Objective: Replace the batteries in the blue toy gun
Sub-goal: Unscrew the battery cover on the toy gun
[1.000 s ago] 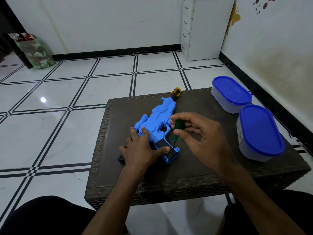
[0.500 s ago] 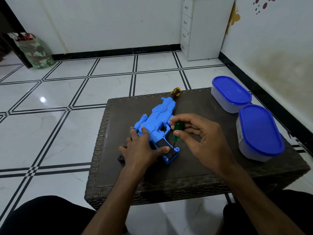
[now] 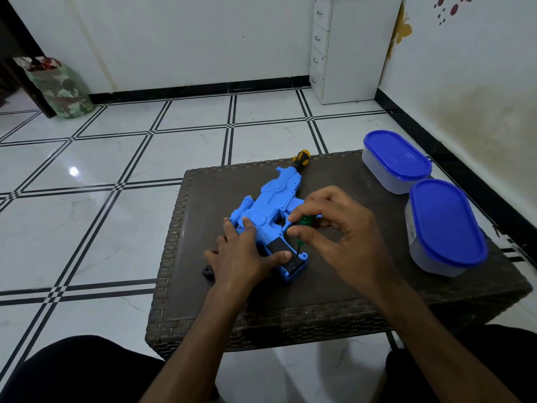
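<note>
1. Barely shifted since a second earlier: right hand (image 3: pixel 343 239) pinching green screwdriver (image 3: pixel 303 228), tip at black battery cover (image 3: pixel 283 254).
2. Left hand (image 3: pixel 244 254) spread flat, pinning blue toy gun (image 3: pixel 270 216) mid-table (image 3: pixel 334 298).
3. Risked: tip slipping, stripping the screw, if tilted.

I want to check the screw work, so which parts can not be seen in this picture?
Head view only:
- Screw on the blue plastic toy gun: too small under the green-handled screwdriver tip.
- Screwdriver handle: mostly covered by right hand.
- Small black part: half hidden by left hand.
- Lidded tubs' contents: hidden.
</note>
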A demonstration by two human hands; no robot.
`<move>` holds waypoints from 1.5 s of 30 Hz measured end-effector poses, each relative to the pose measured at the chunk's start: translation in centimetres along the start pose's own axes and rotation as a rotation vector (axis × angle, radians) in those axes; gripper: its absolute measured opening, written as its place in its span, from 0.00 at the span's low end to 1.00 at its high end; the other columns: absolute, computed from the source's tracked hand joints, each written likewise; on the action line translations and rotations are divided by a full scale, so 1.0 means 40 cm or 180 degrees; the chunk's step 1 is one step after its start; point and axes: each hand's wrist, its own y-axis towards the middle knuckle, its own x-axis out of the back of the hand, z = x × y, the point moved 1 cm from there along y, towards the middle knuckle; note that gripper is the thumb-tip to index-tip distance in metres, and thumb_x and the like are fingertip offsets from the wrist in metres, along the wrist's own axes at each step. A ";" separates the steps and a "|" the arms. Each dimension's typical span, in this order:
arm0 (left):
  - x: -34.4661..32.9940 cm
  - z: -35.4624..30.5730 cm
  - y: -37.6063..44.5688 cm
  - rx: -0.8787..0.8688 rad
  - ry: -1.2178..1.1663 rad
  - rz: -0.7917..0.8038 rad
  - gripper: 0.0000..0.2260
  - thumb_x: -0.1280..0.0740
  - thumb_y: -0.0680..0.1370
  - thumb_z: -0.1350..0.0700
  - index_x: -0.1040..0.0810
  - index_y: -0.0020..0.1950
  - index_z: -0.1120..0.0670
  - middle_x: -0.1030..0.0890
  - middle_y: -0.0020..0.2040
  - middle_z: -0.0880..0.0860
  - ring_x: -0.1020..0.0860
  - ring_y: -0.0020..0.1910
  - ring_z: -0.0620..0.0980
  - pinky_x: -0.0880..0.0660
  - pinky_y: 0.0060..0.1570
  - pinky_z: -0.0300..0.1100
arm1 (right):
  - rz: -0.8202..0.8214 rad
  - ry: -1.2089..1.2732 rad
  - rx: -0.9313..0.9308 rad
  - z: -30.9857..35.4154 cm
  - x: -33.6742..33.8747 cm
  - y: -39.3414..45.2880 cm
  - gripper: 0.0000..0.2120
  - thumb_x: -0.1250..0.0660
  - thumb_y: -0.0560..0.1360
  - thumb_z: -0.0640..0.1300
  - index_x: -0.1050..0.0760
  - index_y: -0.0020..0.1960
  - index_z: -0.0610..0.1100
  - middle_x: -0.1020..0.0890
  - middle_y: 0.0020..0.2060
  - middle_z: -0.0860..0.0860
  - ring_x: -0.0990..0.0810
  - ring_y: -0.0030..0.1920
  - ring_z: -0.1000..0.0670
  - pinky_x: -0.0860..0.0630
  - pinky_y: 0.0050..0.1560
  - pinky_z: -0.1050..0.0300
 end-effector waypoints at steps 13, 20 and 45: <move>-0.001 -0.002 0.000 0.0005 0.0013 0.0000 0.49 0.35 0.67 0.27 0.50 0.79 0.48 0.56 0.79 0.58 0.44 0.76 0.60 0.44 0.67 0.63 | 0.0039 0.0051 -0.0094 -0.003 0.002 -0.003 0.10 0.25 0.73 0.37 0.16 0.53 0.42 0.20 0.52 0.48 0.18 0.53 0.52 0.20 0.52 0.62; 0.002 -0.004 -0.002 0.0034 0.0003 0.0002 0.48 0.34 0.67 0.28 0.50 0.79 0.48 0.57 0.79 0.58 0.45 0.76 0.60 0.45 0.67 0.62 | 0.0006 0.0182 -0.0297 -0.003 0.006 -0.008 0.15 0.33 0.75 0.31 0.20 0.59 0.41 0.15 0.53 0.52 0.17 0.56 0.57 0.20 0.56 0.59; 0.002 -0.004 -0.003 0.0031 0.0007 0.0022 0.49 0.35 0.67 0.28 0.52 0.79 0.47 0.57 0.80 0.58 0.46 0.76 0.60 0.45 0.68 0.63 | 0.0066 0.0060 -0.0291 -0.002 0.002 -0.007 0.19 0.25 0.73 0.35 0.21 0.62 0.46 0.17 0.53 0.51 0.17 0.53 0.56 0.21 0.53 0.65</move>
